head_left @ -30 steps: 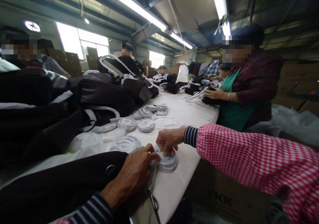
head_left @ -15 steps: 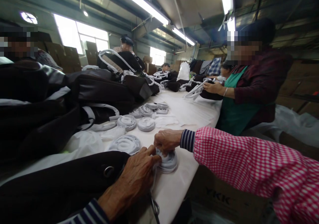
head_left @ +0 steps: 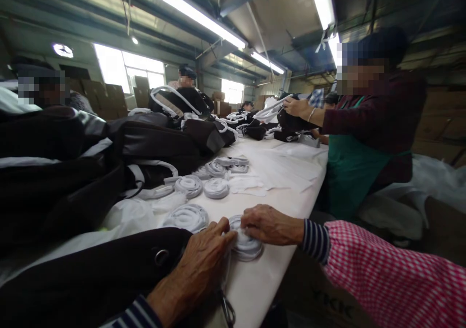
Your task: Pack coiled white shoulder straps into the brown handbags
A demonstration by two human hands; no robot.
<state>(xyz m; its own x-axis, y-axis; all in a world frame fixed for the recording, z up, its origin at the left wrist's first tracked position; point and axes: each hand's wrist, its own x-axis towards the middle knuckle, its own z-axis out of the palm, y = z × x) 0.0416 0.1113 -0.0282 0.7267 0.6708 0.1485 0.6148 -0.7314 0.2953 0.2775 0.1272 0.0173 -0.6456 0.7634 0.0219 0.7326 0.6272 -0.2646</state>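
Observation:
A white coiled strap lies on the pale table between my two hands. My left hand is closed at the coil's left edge, its fingertips pressed together; what they pinch is too small to name. On the coil's upper right rests my right hand, fingers bent and partly closed, with its fingertips hidden against the coil. Beside my left forearm lies a black bag with a metal eyelet. Another white coil sits just behind my left hand.
More coils lie farther back, near thin white sheets. Black bags are piled along the left. Across at the right, a person in a green apron holds a black bag with white straps. Other people stand farther away.
My right hand has shifted rightward over the coil, its forearm lower. My left hand has barely moved. The person in the green apron has raised the black bag and straps.

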